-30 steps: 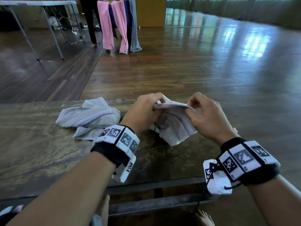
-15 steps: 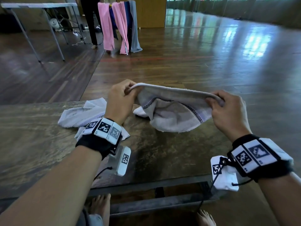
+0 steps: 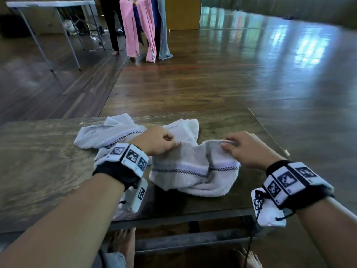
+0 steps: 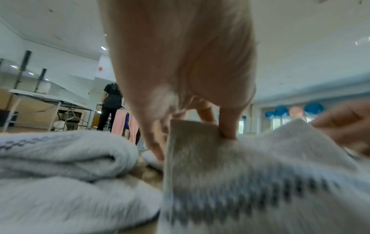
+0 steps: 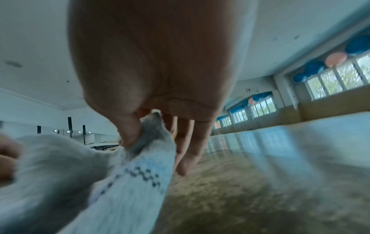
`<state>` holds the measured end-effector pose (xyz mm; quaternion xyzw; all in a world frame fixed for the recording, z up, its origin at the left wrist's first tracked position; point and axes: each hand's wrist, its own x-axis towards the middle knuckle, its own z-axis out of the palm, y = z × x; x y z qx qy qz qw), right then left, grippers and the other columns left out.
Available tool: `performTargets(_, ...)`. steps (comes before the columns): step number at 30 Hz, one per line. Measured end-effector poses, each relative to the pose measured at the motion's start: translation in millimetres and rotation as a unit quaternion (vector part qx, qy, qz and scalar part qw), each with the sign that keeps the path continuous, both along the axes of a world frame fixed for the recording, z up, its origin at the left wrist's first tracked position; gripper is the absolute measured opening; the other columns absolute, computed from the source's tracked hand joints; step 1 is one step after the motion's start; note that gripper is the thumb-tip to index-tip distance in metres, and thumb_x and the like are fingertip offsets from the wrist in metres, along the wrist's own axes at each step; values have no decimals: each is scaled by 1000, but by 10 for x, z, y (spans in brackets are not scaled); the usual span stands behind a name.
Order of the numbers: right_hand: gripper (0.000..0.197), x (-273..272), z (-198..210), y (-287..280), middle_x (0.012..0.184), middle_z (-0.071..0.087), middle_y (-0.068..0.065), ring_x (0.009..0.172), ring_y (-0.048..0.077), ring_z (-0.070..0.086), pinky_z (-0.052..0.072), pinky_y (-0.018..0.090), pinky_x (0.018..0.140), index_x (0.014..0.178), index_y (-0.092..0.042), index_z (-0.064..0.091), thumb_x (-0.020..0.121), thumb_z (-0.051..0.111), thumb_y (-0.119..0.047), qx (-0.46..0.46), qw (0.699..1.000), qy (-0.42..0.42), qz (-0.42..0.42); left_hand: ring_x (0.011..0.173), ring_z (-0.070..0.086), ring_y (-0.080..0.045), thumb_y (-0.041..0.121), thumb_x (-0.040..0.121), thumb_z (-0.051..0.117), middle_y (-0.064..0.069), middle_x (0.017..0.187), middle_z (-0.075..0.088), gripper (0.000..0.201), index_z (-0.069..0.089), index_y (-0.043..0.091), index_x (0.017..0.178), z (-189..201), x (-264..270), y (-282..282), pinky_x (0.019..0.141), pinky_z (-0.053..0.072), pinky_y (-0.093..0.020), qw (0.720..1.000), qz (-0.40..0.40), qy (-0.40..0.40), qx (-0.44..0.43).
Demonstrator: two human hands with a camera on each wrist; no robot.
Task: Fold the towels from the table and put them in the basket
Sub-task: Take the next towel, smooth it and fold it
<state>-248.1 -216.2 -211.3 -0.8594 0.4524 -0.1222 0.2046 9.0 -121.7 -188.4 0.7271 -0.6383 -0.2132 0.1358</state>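
Observation:
A white towel [image 3: 193, 171] with a dark checked stripe lies bunched near the front edge of the wooden table [image 3: 48, 171]. My left hand [image 3: 160, 141] pinches its top edge at the left corner, and my right hand [image 3: 241, 147] pinches the same edge at the right. In the left wrist view the thumb and fingers clamp the towel's [image 4: 220, 166] hem. The right wrist view shows the thumb pressing the towel's [image 5: 140, 166] corner against the fingers. A second crumpled white towel [image 3: 108, 135] lies behind my left wrist, and another white piece [image 3: 185, 128] sits beyond the hands. No basket is in view.
The table's right edge [image 3: 270, 132] runs close to my right hand. Beyond it is a glossy wooden floor. A rack of pink and grey towels [image 3: 143, 28] stands far back beside a person's legs [image 3: 112, 26]. A folding table [image 3: 48, 4] stands at back left.
The towel was lifted and stretched wide in the air half a second ago. Now both hands have come lower and closer together, and the towel rests bunched on the table.

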Motion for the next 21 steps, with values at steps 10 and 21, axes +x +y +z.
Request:
performTargets(10, 25, 585, 16, 23, 64, 61, -17, 60, -5, 51, 39, 21, 67, 72, -32, 70, 97, 64, -33, 162, 969, 27, 186, 85, 65, -15, 26, 87, 68, -5, 103, 72, 17, 79, 13, 88, -204, -164, -238, 75, 51, -29, 989, -126, -1, 80)
performTargets(21, 17, 827, 591, -985, 98, 70, 9, 92, 25, 65, 53, 38, 80, 92, -16, 74, 92, 64, -30, -228, 924, -301, -52, 92, 55, -17, 29, 96, 58, -14, 107, 64, 30, 75, 4, 99, 346, 486, -615, 74, 34, -13, 872, 231, 10, -431)
